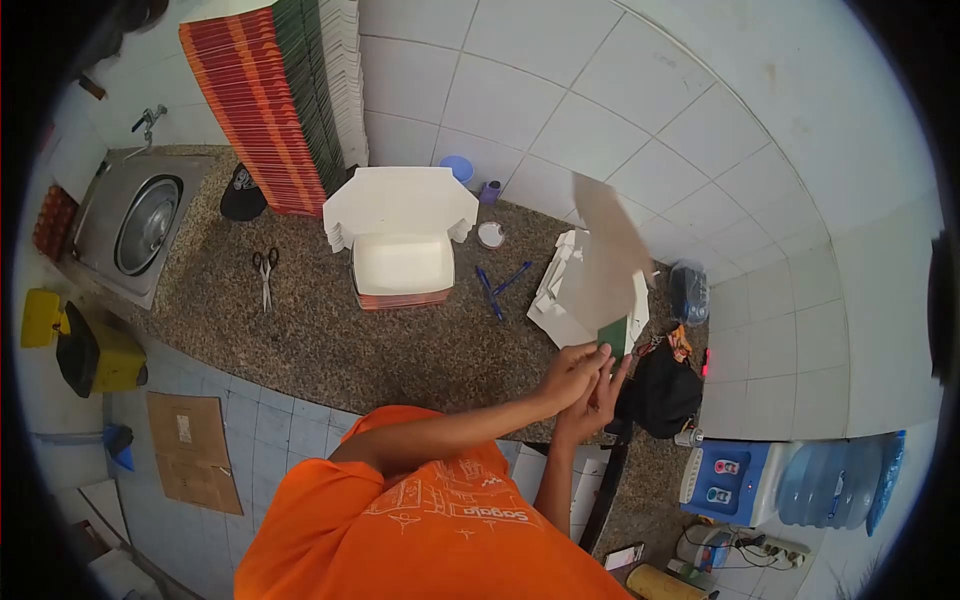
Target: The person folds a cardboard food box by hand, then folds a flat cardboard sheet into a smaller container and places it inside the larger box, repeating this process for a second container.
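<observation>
Head camera catches our left hand and right hand pinching the green end of a carton blank just beyond them, best gripped lightly and evenly against stray creases.

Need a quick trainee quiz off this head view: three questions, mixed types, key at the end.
1. Multiple choice: in the picture, what lies on the granite counter between the black cap and the open box?
A) a spoon
B) a pair of scissors
C) a roll of tape

2. True or false: the left hand and right hand are far apart, one at each end of the counter.

3. Fill in the blank: the cardboard piece at the fingers is motion-blurred, but the patch nearest them is clearly ____ in color.

Key: 1 B; 2 false; 3 green
</observation>
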A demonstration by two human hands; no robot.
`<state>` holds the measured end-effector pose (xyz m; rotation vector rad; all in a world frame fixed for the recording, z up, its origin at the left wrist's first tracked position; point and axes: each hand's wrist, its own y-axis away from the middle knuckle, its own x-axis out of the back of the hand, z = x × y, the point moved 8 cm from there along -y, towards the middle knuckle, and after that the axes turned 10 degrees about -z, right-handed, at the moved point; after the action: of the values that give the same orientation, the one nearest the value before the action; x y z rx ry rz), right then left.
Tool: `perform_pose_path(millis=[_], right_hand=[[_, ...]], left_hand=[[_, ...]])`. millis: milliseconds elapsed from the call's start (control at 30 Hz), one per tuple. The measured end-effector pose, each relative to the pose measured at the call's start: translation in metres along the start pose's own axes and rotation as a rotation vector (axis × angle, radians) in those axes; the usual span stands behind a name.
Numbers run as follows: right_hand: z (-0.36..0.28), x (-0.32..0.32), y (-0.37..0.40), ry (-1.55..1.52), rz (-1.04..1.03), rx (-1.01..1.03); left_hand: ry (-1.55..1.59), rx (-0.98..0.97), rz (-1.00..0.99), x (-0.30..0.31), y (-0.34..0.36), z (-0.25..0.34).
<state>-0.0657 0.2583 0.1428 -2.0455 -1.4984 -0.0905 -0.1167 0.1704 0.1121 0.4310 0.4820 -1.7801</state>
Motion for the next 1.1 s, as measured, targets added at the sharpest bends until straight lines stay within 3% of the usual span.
perform_pose_path(millis=[100, 133, 167, 200, 233, 300, 333, 367, 433, 467, 500, 533, 567, 667, 733, 767, 833, 900, 1033, 1100], right_hand=[[0.013, -0.002, 0.000, -0.071, 0.052, 0.007], [0.013, 0.003, 0.000, -0.073, 0.052, 0.005], [0.025, 0.009, 0.000, -0.281, 0.020, -0.140], [0.035, 0.008, 0.000, -0.489, -0.012, -0.285], [0.033, 0.009, -0.002, -0.492, -0.010, -0.283], [0.027, 0.021, -0.004, -0.394, 0.048, -0.229], [0.031, 0.018, -0.005, -0.389, -0.049, -0.303], [0.041, 0.023, -0.005, -0.387, -0.048, -0.309], [0.040, 0.000, -0.004, -0.075, -0.429, -0.229], [0.051, -0.005, 0.008, -0.165, -0.578, -0.398], [0.041, -0.002, 0.006, -0.169, -0.581, -0.400], [0.033, -0.009, 0.012, -0.210, -0.752, -0.445], [0.023, -0.016, 0.019, -0.250, -0.923, -0.487], [0.009, -0.017, 0.010, -0.276, -0.863, -0.460], [0.012, -0.014, 0.009, -0.222, -0.798, -0.465], [0.014, -0.010, 0.009, -0.166, -0.745, -0.475], [0.015, -0.004, 0.008, -0.109, -0.695, -0.483], [0.013, -0.008, 0.014, -0.359, -0.793, -0.555], [0.011, -0.013, 0.017, -0.385, -0.871, -0.460], [0.016, -0.015, 0.018, -0.370, -0.797, -0.510]], left_hand=[[0.004, -0.078, -0.027, -0.003, 0.002, 0.015], [-0.243, -0.143, -0.046, 0.000, 0.004, 0.022], [-0.490, -0.206, -0.063, 0.003, 0.007, 0.028], [-0.614, -0.215, -0.039, 0.012, 0.011, 0.039], [-0.618, -0.217, -0.041, 0.021, 0.015, 0.040], [-0.796, -0.185, -0.168, 0.027, 0.029, 0.034], [-0.459, 0.152, -0.251, 0.029, 0.043, 0.033], [-0.457, 0.158, -0.252, 0.036, 0.051, 0.036], [-0.838, 0.211, -0.380, 0.043, 0.064, 0.035], [-0.841, 0.215, -0.377, 0.047, 0.070, 0.030], [-0.842, 0.160, -0.256, 0.056, 0.077, 0.028], [-0.839, 0.107, -0.137, 0.061, 0.081, 0.034], [-0.838, 0.111, -0.136, 0.060, 0.084, 0.034], [-0.879, 0.264, -0.159, 0.056, 0.083, 0.050], [-0.769, 0.397, -0.347, 0.052, 0.078, 0.049], [-0.769, 0.396, -0.347, 0.054, 0.079, 0.043], [-0.673, 0.180, -0.267, 0.053, 0.075, 0.053], [-0.688, 0.226, -0.284, 0.053, 0.080, 0.044], [-0.730, 0.308, -0.362, 0.043, 0.083, 0.057], [-0.653, 0.228, -0.360, 0.044, 0.082, 0.059]])
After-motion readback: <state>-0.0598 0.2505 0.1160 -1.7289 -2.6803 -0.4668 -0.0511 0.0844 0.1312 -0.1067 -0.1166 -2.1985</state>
